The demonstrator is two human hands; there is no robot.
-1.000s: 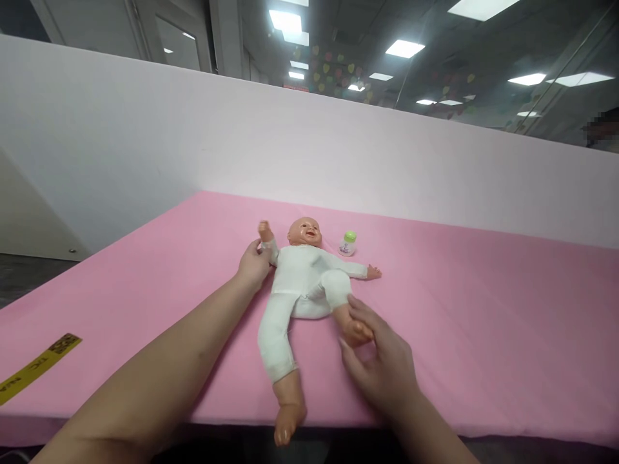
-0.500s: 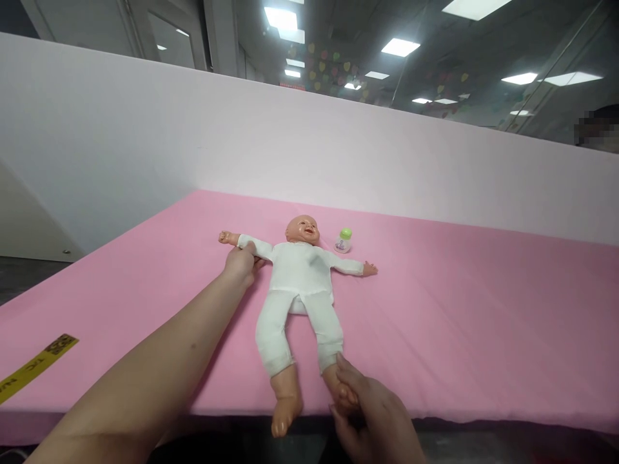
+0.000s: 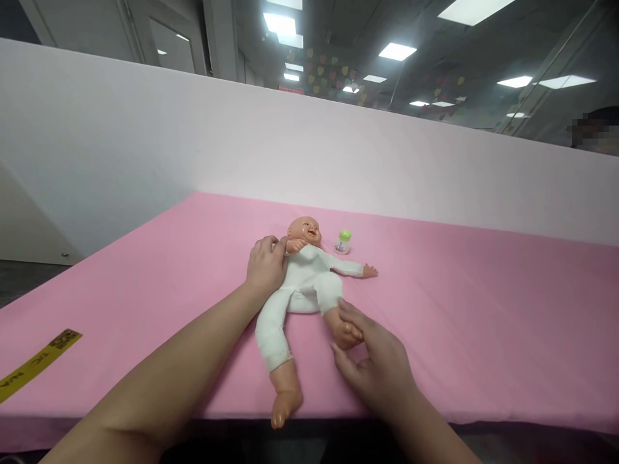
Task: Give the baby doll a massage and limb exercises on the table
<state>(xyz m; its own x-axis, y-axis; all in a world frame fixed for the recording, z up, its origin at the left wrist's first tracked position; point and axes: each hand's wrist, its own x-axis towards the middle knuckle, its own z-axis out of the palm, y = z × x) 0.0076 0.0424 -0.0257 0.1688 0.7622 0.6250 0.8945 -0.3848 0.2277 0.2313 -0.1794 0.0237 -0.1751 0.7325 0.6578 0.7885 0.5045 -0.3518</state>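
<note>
A baby doll [image 3: 304, 270] with a white cloth body lies on its back on a pink-covered table [image 3: 459, 322], its head toward the wall. My left hand [image 3: 267, 264] is closed round the doll's arm on the left, which is folded over its chest; the doll's small hand shows beside my fingers. With my right hand [image 3: 377, 361] I hold the doll's foot on the right, and that leg is bent up. The other leg lies straight, its foot at the table's front edge. The doll's other arm stretches out to the right.
A small jar with a green lid [image 3: 343, 241] stands right of the doll's head. A yellow strip with a printed code [image 3: 41, 364] is at the table's front left. Behind rises a white partition [image 3: 338, 154]; part of a person's head [image 3: 597, 129] shows beyond it.
My left hand has moved right and folded the doll's arm from outstretched to over its chest. My right hand has moved up with the foot, bending that leg.
</note>
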